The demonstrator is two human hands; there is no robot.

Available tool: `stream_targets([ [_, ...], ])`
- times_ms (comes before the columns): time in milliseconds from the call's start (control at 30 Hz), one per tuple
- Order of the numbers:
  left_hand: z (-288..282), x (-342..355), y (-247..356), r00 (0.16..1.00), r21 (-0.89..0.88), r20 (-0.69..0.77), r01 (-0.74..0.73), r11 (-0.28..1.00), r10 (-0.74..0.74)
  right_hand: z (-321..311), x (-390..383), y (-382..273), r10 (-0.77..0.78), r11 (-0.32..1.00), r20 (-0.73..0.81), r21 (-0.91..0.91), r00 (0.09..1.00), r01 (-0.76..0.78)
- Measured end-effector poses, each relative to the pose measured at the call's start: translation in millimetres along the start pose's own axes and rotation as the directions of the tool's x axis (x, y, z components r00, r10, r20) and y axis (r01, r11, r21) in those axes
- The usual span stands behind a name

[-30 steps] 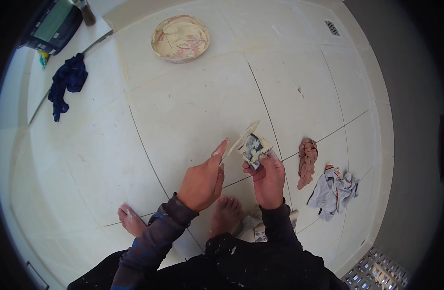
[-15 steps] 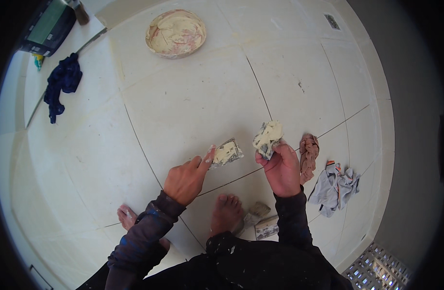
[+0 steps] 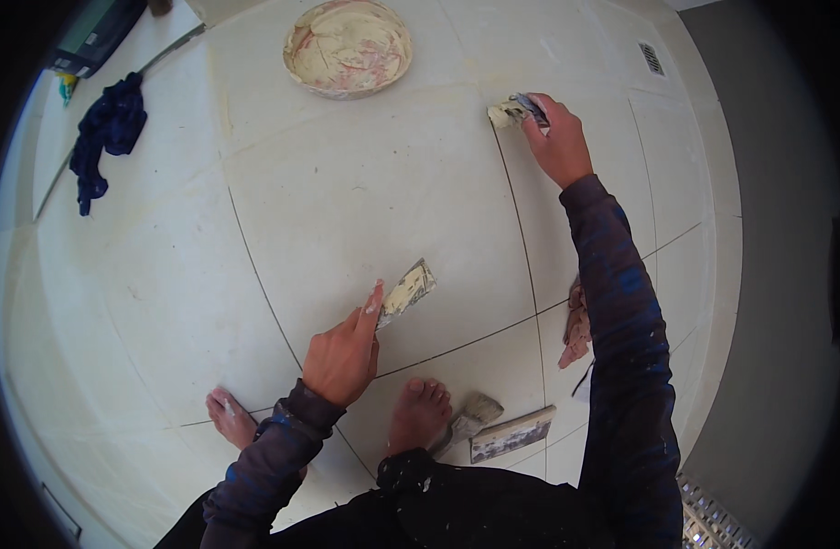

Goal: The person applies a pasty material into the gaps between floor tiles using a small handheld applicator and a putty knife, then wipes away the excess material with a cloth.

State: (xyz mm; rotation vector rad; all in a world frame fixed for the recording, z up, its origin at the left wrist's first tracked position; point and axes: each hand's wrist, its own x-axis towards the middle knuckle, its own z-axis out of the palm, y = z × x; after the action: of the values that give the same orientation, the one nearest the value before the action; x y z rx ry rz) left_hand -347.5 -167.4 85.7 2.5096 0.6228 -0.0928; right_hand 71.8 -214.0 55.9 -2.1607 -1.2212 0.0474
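The tiled floor (image 3: 365,201) is bounded toward three o'clock by a pale edging (image 3: 726,238), and a dark joint (image 3: 527,261) is seen running from about twelve to five o'clock. Between the two hands a broad stretch of tile is left for movement; toward twelve o'clock this room is limited by a bowl of cream paste (image 3: 347,50), and toward five o'clock by a brush (image 3: 479,413) and a flat board-like tool (image 3: 513,435).

Just lower-left of centre, toward seven to eight o'clock, a flat blade (image 3: 407,293) is grasped by the left hand (image 3: 340,357), with the index finger laid along it. The blade's long axis is pointed to about one o'clock, and its face is coated with paste.

Toward one to two o'clock, a paste-smeared piece (image 3: 507,114) is pinched by the right hand (image 3: 562,145) near the upper end of the joint. Its coated end is turned to nine o'clock, its long axis lying roughly nine to three; whether the floor is touched cannot be told. A brown cloth (image 3: 576,334) is partly covered by the right sleeve (image 3: 621,320).
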Motion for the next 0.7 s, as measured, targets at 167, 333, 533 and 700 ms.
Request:
stream_targets([
  [167, -4, 2, 3, 0.994, -0.059, 0.079, 0.074, 0.996, -0.069, 5, 37, 4, -0.282, 0.944, 0.124, -0.141, 0.951, 0.299],
  [333, 0, 3, 0, 0.996, -0.072, 0.057, 0.070, 0.995, -0.065, 3, 42, 9, -0.418, 0.857, 0.288, -0.190, 0.862, 0.479],
  [533, 0, 9, 3, 0.999, -0.077, 0.032, 0.038, 0.996, -0.035, 6, 19, 10, -0.416, 0.820, 0.275, -0.299, 0.867, 0.489],
  [700, -8, 10, 10, 0.996, -0.130, 0.077, 0.056, 0.990, -0.047, 10, -14, 3, -0.414, 0.817, 0.215, -0.341, 0.884, 0.465],
])
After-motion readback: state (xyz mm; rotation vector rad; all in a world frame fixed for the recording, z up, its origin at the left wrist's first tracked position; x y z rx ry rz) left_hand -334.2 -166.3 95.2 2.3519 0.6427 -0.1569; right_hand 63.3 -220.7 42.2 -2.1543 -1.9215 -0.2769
